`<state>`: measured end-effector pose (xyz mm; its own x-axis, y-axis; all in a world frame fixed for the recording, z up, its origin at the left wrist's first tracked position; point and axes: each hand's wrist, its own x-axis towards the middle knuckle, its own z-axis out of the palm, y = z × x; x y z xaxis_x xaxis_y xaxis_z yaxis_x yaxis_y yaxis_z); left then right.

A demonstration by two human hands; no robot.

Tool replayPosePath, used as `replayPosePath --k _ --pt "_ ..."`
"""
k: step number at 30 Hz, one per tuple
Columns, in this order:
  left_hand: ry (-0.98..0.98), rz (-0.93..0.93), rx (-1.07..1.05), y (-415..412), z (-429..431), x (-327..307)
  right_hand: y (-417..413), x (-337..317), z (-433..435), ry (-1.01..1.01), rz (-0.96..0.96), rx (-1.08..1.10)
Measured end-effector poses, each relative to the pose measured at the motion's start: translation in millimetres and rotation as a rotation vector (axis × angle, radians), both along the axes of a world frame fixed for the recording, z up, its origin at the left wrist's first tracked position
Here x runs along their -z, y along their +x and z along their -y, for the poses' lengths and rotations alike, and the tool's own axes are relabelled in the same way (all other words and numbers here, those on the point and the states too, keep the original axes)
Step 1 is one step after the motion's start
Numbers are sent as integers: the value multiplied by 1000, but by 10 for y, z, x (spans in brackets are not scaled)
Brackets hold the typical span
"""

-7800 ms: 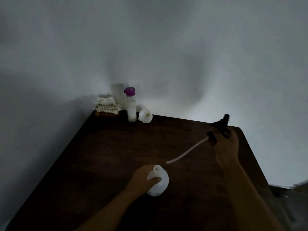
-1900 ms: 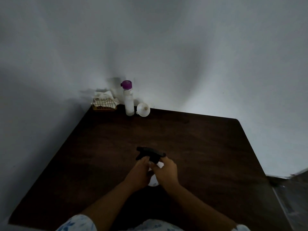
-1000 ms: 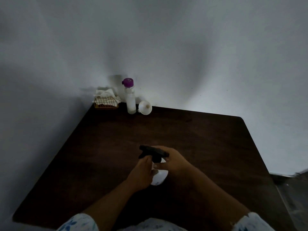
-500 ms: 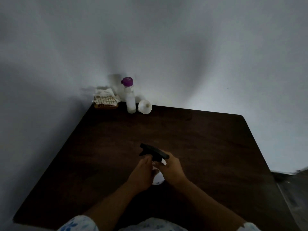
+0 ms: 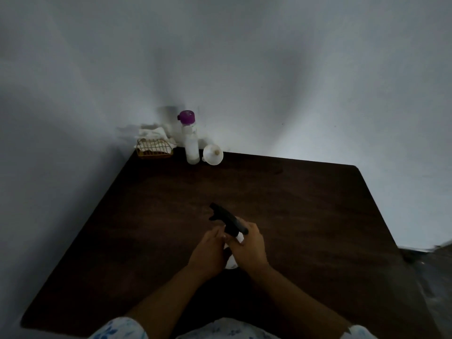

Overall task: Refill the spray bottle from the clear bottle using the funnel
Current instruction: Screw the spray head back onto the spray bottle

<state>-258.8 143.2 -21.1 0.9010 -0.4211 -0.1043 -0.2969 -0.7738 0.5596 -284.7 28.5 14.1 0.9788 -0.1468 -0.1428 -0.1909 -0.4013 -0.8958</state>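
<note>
The white spray bottle [image 5: 230, 263] stands near the middle of the dark wooden table [image 5: 305, 216], mostly hidden by my hands. Its black spray head [image 5: 226, 218] sits on the neck, nozzle pointing far left. My left hand [image 5: 208, 255] wraps the bottle's body. My right hand [image 5: 249, 248] grips the neck just under the spray head. The clear bottle [image 5: 190, 143] with a purple cap stands upright at the far left corner by the wall. The white funnel [image 5: 213, 155] lies on its side just right of it.
A small gold wire basket [image 5: 154, 148] holding white cloths sits in the far left corner against the grey wall. The table's right edge drops to a darker floor area [image 5: 430, 277].
Earlier my right hand held the spray head with its tube out to the right; now the head sits on the bottle. In the last second the nozzle has turned slightly further left.
</note>
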Motion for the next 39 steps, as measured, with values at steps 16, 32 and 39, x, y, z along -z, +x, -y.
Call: replayPosePath --k 16,32,39 --pt "34 104 -76 97 49 58 78 198 -35 -97 -10 19" --pt "-10 -71 33 153 -51 47 265 125 187 85 -17 -253" --pt "-108 -94 43 54 -139 78 233 51 112 66 -24 -258"
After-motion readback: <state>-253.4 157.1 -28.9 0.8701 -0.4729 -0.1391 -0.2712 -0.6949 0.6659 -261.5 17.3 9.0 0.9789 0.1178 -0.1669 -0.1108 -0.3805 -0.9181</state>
